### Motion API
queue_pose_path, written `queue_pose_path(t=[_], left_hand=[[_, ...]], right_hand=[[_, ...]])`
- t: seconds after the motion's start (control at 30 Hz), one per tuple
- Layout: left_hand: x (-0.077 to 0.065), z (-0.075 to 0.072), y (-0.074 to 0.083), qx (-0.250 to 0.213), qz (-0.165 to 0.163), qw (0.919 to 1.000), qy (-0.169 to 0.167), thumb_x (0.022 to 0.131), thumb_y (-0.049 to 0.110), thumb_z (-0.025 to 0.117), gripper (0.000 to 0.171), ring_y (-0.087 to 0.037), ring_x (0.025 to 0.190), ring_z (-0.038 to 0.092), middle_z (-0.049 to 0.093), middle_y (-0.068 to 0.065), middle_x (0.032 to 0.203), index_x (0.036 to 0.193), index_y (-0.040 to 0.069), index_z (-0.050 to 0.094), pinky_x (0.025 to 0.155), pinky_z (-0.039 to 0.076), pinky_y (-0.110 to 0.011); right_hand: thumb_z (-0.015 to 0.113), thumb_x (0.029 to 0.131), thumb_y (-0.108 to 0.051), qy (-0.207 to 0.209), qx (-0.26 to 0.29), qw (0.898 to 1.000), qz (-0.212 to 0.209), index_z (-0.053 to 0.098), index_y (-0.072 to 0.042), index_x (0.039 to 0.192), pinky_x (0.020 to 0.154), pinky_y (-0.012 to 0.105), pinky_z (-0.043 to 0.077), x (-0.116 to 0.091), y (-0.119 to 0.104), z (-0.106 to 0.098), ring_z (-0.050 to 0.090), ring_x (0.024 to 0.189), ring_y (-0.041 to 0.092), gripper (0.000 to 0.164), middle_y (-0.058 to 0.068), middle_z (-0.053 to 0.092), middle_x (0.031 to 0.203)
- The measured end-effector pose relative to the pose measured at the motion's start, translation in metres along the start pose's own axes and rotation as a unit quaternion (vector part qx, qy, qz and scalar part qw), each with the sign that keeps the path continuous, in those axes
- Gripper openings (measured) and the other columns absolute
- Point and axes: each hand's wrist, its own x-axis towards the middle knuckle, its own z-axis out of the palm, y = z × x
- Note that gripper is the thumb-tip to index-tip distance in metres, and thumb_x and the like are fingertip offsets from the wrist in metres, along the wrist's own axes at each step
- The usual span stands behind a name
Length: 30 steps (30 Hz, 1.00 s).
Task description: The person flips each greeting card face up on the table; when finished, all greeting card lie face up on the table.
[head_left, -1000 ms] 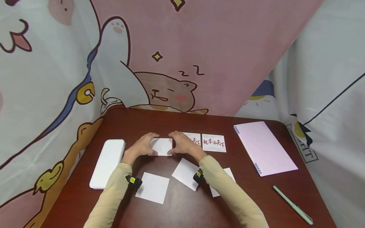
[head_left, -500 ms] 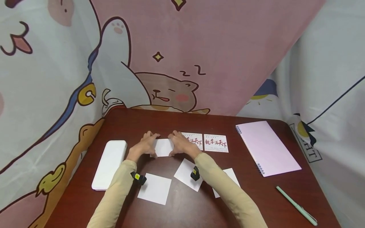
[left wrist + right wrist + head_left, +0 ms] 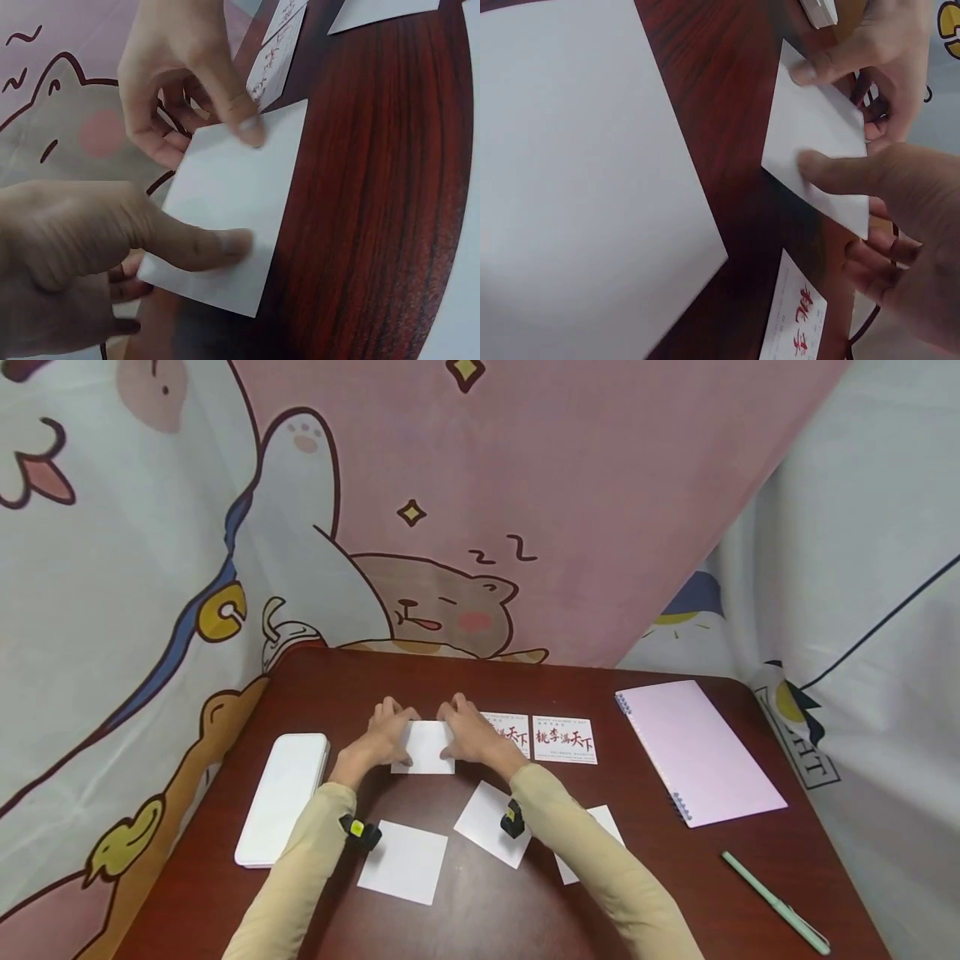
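Note:
A square white paper card is held between both hands, near the far side of the dark red table. My left hand pinches its left side, thumb on the blank face and fingers behind. At the opposite side, my right hand grips it the same way. In the left wrist view both thumbs press the white face, and the curled fingers are partly hidden behind it. To the right lie two cards with red Chinese characters; the nearer printed card is partly covered by the right hand.
Three blank white cards, one of them the left card, lie in front, partly under the right sleeve. A white case sits at left. A pink spiral notebook and a pale green pen lie at right. Cartoon-print cloth surrounds the table.
The thumbs have shifted up from the card's near edge onto its face, and the fingers stand slightly higher behind it. The other cards have stayed put.

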Motion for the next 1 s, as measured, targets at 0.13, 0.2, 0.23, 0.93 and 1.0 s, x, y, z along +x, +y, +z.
queue_pose_path(t=[0.13,0.2,0.23,0.93,1.0], left_hand=[[-0.001,-0.006,0.004,-0.035,0.039,0.9971,0.055,0.083,0.0,0.079,0.041,-0.034,0.114,0.05,0.051,-0.017,0.121,0.121,0.007,0.067,0.092,0.052,-0.047],[-0.002,-0.009,0.005,-0.048,0.066,0.993,0.085,0.088,-0.003,0.072,0.031,-0.033,0.109,0.058,0.059,-0.016,0.116,0.118,0.006,0.069,0.088,0.056,-0.046],[-0.002,-0.011,0.006,-0.053,0.083,0.99,0.102,0.089,-0.005,0.069,0.028,-0.032,0.105,0.061,0.062,-0.015,0.112,0.115,0.006,0.07,0.087,0.057,-0.046],[-0.011,0.014,-0.014,-0.071,0.131,0.9834,0.103,0.086,-0.003,0.075,0.02,-0.034,0.116,0.069,0.074,-0.015,0.119,0.103,0.007,0.081,0.101,0.054,-0.048],[-0.011,0.017,-0.016,-0.07,0.13,0.9841,0.099,0.085,-0.002,0.076,0.02,-0.034,0.116,0.069,0.074,-0.015,0.119,0.103,0.006,0.081,0.101,0.053,-0.048]], right_hand=[[0.077,0.089,-0.013,0.059,0.017,0.997,-0.037,0.062,-0.006,0.116,0.085,0.036,0.056,-0.003,0.006,-0.009,0.061,0.097,0.023,0.031,0.01,0.058,0.112],[0.073,0.092,-0.009,0.098,0.02,0.993,-0.063,0.064,-0.007,0.109,0.083,0.035,0.057,-0.005,0.008,-0.014,0.064,0.093,0.022,0.019,0.009,0.062,0.105],[0.072,0.092,-0.007,0.117,0.024,0.99,-0.074,0.066,-0.007,0.107,0.082,0.035,0.057,-0.006,0.009,-0.017,0.065,0.091,0.021,0.016,0.008,0.063,0.102],[0.078,0.09,-0.019,0.097,-0.084,0.982,-0.137,0.081,-0.018,0.097,0.082,0.035,0.059,-0.026,0.021,0.007,0.075,0.09,0.014,0.009,-0.005,0.079,0.098],[0.078,0.089,-0.019,0.094,-0.094,0.982,-0.136,0.081,-0.019,0.096,0.081,0.035,0.059,-0.026,0.023,0.01,0.075,0.088,0.014,0.008,-0.007,0.079,0.096]])
